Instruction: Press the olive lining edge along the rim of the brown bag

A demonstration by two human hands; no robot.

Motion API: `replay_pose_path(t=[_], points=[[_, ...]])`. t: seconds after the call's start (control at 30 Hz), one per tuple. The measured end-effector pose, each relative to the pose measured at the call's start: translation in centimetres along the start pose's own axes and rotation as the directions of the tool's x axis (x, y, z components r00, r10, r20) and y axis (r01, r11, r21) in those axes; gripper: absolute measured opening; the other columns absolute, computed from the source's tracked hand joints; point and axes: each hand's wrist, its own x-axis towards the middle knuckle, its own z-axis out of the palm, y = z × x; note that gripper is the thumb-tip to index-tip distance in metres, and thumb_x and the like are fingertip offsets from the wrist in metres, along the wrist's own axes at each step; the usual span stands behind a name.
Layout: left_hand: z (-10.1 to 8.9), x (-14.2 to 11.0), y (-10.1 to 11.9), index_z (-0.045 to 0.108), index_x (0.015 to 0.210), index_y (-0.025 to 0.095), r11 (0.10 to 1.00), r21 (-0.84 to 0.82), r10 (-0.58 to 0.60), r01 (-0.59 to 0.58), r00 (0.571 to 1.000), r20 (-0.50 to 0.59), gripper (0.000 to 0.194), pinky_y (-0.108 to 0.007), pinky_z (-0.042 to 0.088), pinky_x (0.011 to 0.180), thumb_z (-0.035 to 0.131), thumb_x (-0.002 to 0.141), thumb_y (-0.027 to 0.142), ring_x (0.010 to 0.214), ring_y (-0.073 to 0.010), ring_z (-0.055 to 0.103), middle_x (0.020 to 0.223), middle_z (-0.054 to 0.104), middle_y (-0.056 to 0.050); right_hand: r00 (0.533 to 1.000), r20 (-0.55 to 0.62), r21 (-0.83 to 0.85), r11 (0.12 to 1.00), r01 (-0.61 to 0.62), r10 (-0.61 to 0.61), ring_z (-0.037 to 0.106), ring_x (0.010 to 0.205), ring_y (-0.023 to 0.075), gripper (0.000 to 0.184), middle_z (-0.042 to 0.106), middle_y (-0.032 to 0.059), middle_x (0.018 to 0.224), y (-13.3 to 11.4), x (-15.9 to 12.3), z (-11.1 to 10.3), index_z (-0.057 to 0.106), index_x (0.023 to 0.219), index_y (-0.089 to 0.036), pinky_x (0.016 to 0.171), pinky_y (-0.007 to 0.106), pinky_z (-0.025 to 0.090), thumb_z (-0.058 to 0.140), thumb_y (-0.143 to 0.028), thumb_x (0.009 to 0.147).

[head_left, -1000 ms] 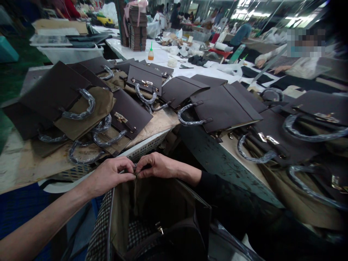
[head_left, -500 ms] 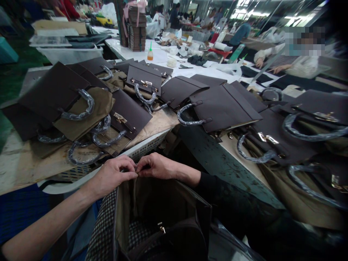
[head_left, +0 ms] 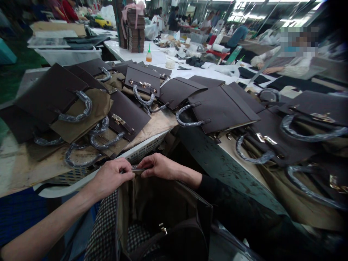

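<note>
The big white table (head_left: 160, 58) is at the back, and a person (head_left: 293, 65) is at its right side. Nearer, many dark brown bags (head_left: 223, 105) lie in heaps on both sides, and a white basket (head_left: 152, 145) with little holes sits under the edge of the left heap. Low in front, close to the person wearing the camera, is one open brown bag (head_left: 160, 199). Its mouth points up, toward the camera. The top seems to go longest from left to right, sloping down at the right corner, but its low part is cut off, so I can't be sure of the long way. Checked cloth (head_left: 102, 221) is just beside its left side, and some shows inside the mouth too. The left hand (head_left: 108, 177) and the right hand (head_left: 163, 166) are at the far side of the mouth. A moment ago their fingertips were almost touching. Now the right one has slid a little way off, so a short bit of thin edge (head_left: 138, 170) shows between them. Each hand pinches that edge between thumb and finger, so it looks held flat and straight there. The smallest thing is a shiny metal piece (head_left: 163, 229) on the near side of the open bag.
</note>
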Motion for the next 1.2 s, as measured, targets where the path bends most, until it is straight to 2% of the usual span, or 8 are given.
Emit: replay_pose_path(t=[0.2,0.3,0.37,0.5,0.7,0.93,1.07,1.2], points=[[0.3,0.4,-0.4,0.064,0.061,0.02,0.997,0.051,-0.049,0.05,0.999,-0.012,0.018,-0.027,0.043,0.071,0.066,0.077,0.029,0.077,-0.0171,0.064,0.082,0.071,0.002,0.998,0.06,0.047,0.999,0.004,-0.007,0.062,0.08,0.015,0.033,0.074,0.0028,0.095,-0.2,-0.8,-0.5,0.073,0.111,-0.013,0.076,0.024,0.047,0.069,-0.022,0.079],[0.2,0.5,-0.7,0.065,0.062,0.021,0.997,0.055,-0.055,0.055,0.998,0.014,0.018,-0.027,0.043,0.07,0.067,0.078,0.03,0.077,-0.0169,0.063,0.082,0.071,0.002,0.994,0.105,0.064,0.997,-0.034,0.028,0.057,0.072,0.012,0.031,0.071,0.0011,0.086,-0.2,-1.8,-1.0,0.073,0.11,-0.013,0.069,0.022,0.045,0.066,-0.028,0.084],[0.1,0.5,-0.9,0.065,0.064,0.021,0.998,0.039,-0.053,0.052,0.998,0.025,0.018,-0.026,0.043,0.07,0.067,0.078,0.031,0.077,-0.0169,0.063,0.082,0.07,0.002,0.992,0.094,0.094,0.992,-0.089,0.08,0.05,0.062,0.0096,0.031,0.065,-0.0007,0.075,0.0,-2.3,-1.2,0.074,0.102,-0.012,0.059,0.021,0.04,0.064,-0.037,0.087],[0.1,0.5,-1.1,0.065,0.065,0.021,1.0,0.009,-0.029,0.029,0.999,0.037,0.015,-0.026,0.043,0.074,0.068,0.078,0.03,0.081,-0.0172,0.064,0.084,0.07,0.002,0.981,0.078,0.186,0.964,-0.192,0.18,0.039,0.051,0.0074,0.045,0.054,-0.0035,0.061,0.1,-2.3,-1.3,0.07,0.085,-0.011,0.048,0.021,0.032,0.063,-0.055,0.085],[-0.1,0.4,-1.4,0.064,0.063,0.02,1.0,-0.007,-0.014,0.014,0.999,0.051,0.016,-0.027,0.043,0.076,0.067,0.077,0.027,0.083,-0.0174,0.064,0.087,0.069,0.002,0.983,0.119,0.034,0.988,-0.148,0.143,0.035,0.051,0.0061,0.041,0.051,-0.0048,0.058,-0.1,-0.5,-1.5,0.071,0.08,-0.011,0.048,0.021,0.029,0.068,-0.052,0.082],[-0.5,0.2,-1.8,0.069,0.061,0.02,0.995,-0.093,-0.03,0.042,0.992,0.119,0.017,-0.031,0.041,0.09,0.072,0.074,0.031,0.101,-0.0221,0.063,0.097,0.069,-0.001,0.966,0.153,0.222,0.945,-0.239,0.209,0.045,0.05,0.008,0.05,0.055,-0.0032,0.058,-0.5,-0.7,-1.4,0.067,0.075,-0.011,0.049,0.022,0.039,0.069,-0.062,0.077],[-0.5,0.1,-1.8,0.071,0.062,0.021,0.986,-0.15,-0.05,0.074,0.986,0.157,0.018,-0.033,0.038,0.096,0.074,0.072,0.035,0.106,-0.0243,0.062,0.107,0.068,-0.003,0.966,0.185,0.243,0.944,-0.222,0.18,0.052,0.057,0.0097,0.044,0.064,-0.0002,0.068,-0.2,-1.1,-1.6,0.071,0.088,-0.01,0.058,0.023,0.045,0.07,-0.054,0.08],[-0.4,0.1,-1.5,0.071,0.06,0.021,0.985,-0.156,-0.046,0.076,0.981,0.189,0.017,-0.033,0.04,0.094,0.073,0.072,0.033,0.105,-0.0236,0.062,0.107,0.068,-0.002,0.968,0.203,0.205,0.961,-0.187,0.145,0.054,0.064,0.011,0.037,0.067,0.0011,0.076,0.1,-0.9,-1.8,0.073,0.096,-0.01,0.066,0.024,0.047,0.067,-0.045,0.084]])
